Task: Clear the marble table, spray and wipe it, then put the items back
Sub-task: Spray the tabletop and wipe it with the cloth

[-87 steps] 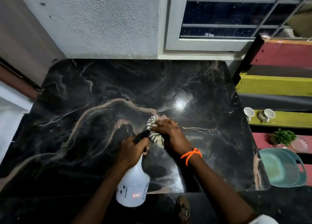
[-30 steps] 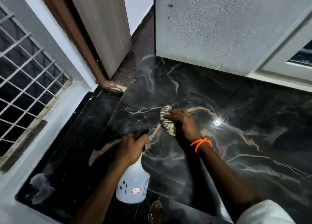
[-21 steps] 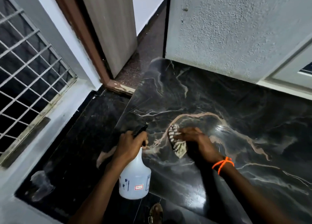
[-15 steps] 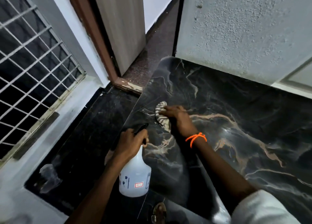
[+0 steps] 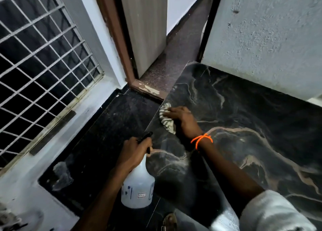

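Marble table (image 5: 252,119): one slab, black, glossy, with tan and white veins, flat top and straight edges. One cloth (image 5: 167,120), striped pale and dark, bunched, soft, sits at the table's left edge, about midway along what shows of it. Your right hand (image 5: 183,119) lies on the cloth with fingers mostly flat, pressing it onto the marble, not curled round it. One orange thread band (image 5: 202,140) is knotted on that wrist; a white sleeve (image 5: 271,213) shows at the lower right.

One spray bottle (image 5: 138,185): translucent white plastic, rounded body tapering to a narrow neck, black trigger head, small printed label. Your left hand (image 5: 134,152) grips its neck, fingers wrapped round under the trigger. You hold the bottle off the table, just beside the left edge near the front corner, above the dark speckled floor (image 5: 108,135).

Rest: one window grille (image 5: 38,60), white metal bars in a square lattice; one brown door frame (image 5: 115,35) with chipped paint at its base; rough textured white wall (image 5: 271,39) along the table's far edge. One sandal (image 5: 169,221) partly shows at the bottom.
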